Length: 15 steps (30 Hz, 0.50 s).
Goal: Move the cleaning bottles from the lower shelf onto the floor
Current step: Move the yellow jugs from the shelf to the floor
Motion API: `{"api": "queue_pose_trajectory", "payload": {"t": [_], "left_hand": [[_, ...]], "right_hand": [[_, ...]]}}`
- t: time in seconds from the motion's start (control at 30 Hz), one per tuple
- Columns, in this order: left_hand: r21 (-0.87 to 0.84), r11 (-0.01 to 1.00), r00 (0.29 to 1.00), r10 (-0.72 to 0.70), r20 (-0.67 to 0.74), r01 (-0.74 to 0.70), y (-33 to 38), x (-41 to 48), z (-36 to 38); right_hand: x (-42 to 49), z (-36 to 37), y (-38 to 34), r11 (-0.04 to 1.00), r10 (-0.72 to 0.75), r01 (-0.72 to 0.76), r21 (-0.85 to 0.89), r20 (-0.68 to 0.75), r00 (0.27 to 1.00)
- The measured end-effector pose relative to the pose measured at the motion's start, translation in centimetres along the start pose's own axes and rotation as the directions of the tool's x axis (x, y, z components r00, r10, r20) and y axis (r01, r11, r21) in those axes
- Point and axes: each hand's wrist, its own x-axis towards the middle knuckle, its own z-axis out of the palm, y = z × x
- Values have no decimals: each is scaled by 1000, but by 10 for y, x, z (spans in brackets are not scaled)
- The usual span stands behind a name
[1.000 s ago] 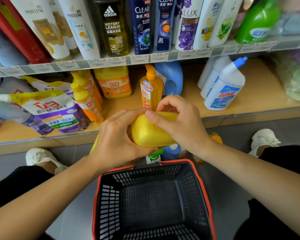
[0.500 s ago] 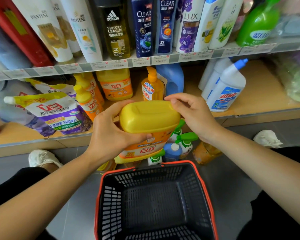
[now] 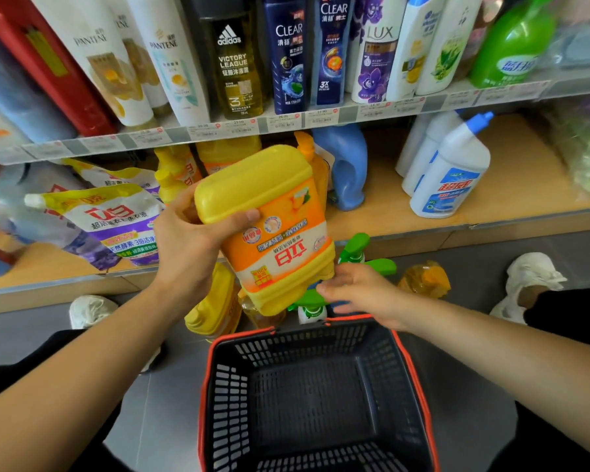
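While the jug (image 3: 280,240) hangs in the air just beyond the far rim of the basket (image 3: 229,396), I have it in my left hand (image 3: 188,243) alone. The thumb lies across its face and the fingers wrap the far side, clamped near the end that points up. The label reads upside down, so I judge the cap end is lowest. My right hand (image 3: 358,287) sits beyond the basket's far right corner, by the jug's low end, with the fingers loose and gripping nothing. I cannot tell whether they touch the jug.

It is off the shelf (image 3: 389,216) and not yet on the floor. Below it, between basket and shelf, stand green sprayers (image 3: 355,247) and a yellow bottle (image 3: 212,308). An orange pouch (image 3: 423,279) lies further right of the basket.

The jug looks full, so I expect real weight, with liquid that shifts as it tips. The plastic is stiff and smooth, probably slick under a one-handed pinch at one end. I would cup the right palm under the low end, turn it cap up, and set it down on bare floor beside the sprayers so it knocks none over.

Beyond the basket, a blue jug (image 3: 344,165) and white bottles (image 3: 447,178) wait on the shelf.
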Motion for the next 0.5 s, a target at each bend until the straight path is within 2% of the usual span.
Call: {"api": "queue_pose_trajectory", "payload": {"t": [0.07,0.13,0.17,0.23,0.3,0.5], "left_hand": [[-48,998,999,-31,-9,30,0,0,-2],[-75,996,998,-56,-17,55,-3,2,-7],[-81,994,997,-69,-20,67,-4,3,-10],[-69,993,995,-95,-17,94,-9,4,-17],[-45,991,992,-125,-3,125,-19,5,-29],[-2,951,949,-308,62,309,-60,4,-76]], "right_hand": [[1,16,7,985,75,-94,148,130,989],[0,31,7,938,41,-122,325,248,968],[0,37,6,906,5,-114,409,259,966],[-1,44,0,847,-60,-48,530,184,981],[0,42,-5,820,-92,31,571,80,993],[6,20,-39,874,-173,204,442,-111,979]]}}
